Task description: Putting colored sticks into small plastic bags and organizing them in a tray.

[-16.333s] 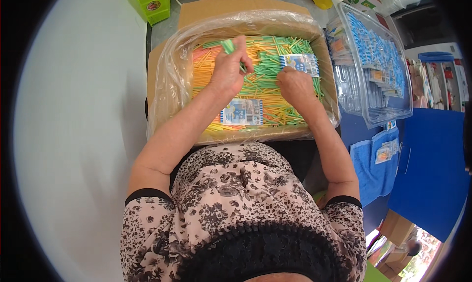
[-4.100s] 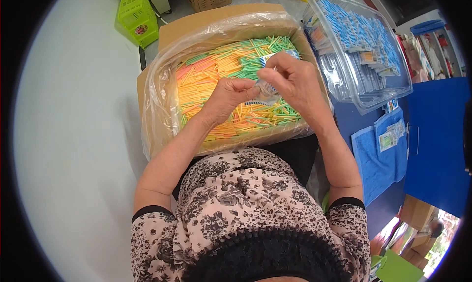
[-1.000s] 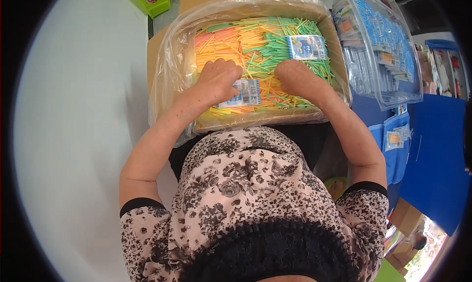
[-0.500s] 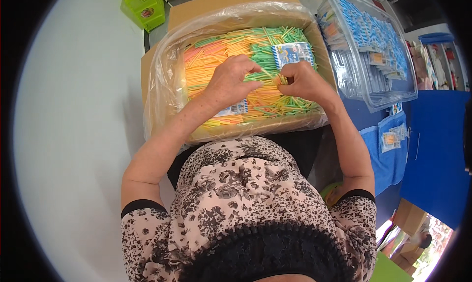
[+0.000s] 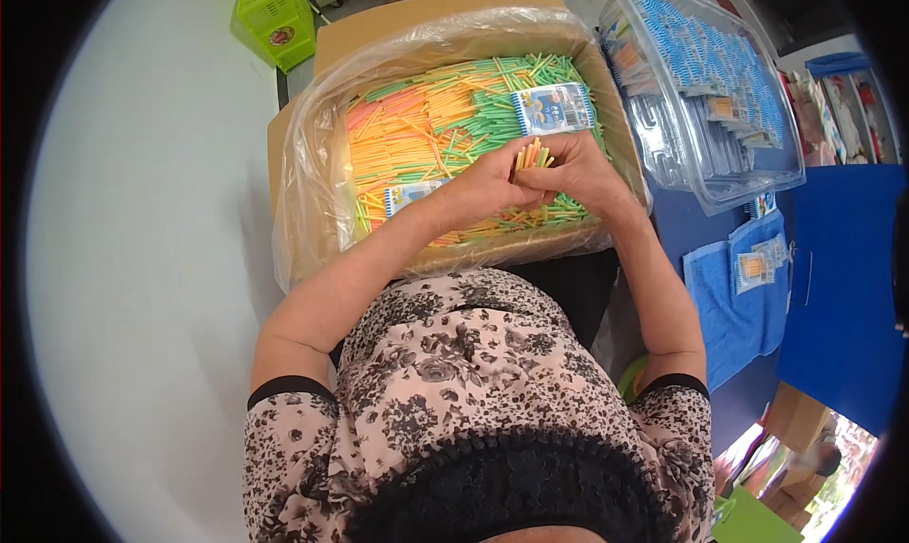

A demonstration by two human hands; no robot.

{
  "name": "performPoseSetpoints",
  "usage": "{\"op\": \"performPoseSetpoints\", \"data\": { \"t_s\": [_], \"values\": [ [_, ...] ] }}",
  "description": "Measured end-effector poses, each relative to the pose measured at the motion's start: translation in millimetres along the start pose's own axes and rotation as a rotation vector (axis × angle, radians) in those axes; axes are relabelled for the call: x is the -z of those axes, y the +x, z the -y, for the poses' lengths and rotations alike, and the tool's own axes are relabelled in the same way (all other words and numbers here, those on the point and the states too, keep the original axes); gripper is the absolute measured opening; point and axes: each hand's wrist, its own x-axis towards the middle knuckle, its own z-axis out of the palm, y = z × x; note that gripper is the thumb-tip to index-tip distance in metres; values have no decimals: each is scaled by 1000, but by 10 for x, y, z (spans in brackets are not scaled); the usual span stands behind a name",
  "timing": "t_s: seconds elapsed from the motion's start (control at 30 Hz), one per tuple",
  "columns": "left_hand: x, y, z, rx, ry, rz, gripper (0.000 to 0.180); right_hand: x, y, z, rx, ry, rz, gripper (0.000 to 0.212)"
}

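Observation:
A cardboard box [image 5: 398, 20] lined with a clear plastic bag [image 5: 303, 193] holds a heap of thin orange, yellow and green sticks [image 5: 426, 131]. My left hand [image 5: 488, 178] and my right hand [image 5: 573, 169] meet over the box's right half, together gripping a small upright bundle of sticks [image 5: 532, 153]. A small blue-and-white printed packet [image 5: 554, 107] lies on the sticks just beyond my hands. Another such packet [image 5: 409, 195] lies to the left, partly under my left wrist.
A clear plastic tub [image 5: 705, 89] with several filled blue packets stands to the right on a blue surface. A blue cloth [image 5: 739, 302] with a packet lies below it. A green crate [image 5: 275, 13] sits at top left beside a white table [image 5: 142, 259].
My hands have come together and lifted a small bundle of sticks upright; a second ago they lay flat on the heap, apart.

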Motion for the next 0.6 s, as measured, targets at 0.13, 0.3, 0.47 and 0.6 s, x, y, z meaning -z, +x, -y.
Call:
{"op": "performPoseSetpoints", "data": {
  "t_s": [0.13, 0.3, 0.47, 0.6],
  "values": [
    [98, -6, 39, 281, -23, 35, 40, 18, -3, -36, 56, -297, -70, 32],
    [161, 2, 117, 404, -193, 26, 24, -19, -110, 110, 250, -480, -195, 70],
    [182, -9, -11, 401, -474, -72, 20, -142, -38, -3, 577, -713, -87, 95],
    [221, 14, 50, 332, -678, -106, 21, -260, 49, 19, 644, -835, -86, 102]
  ]
}}
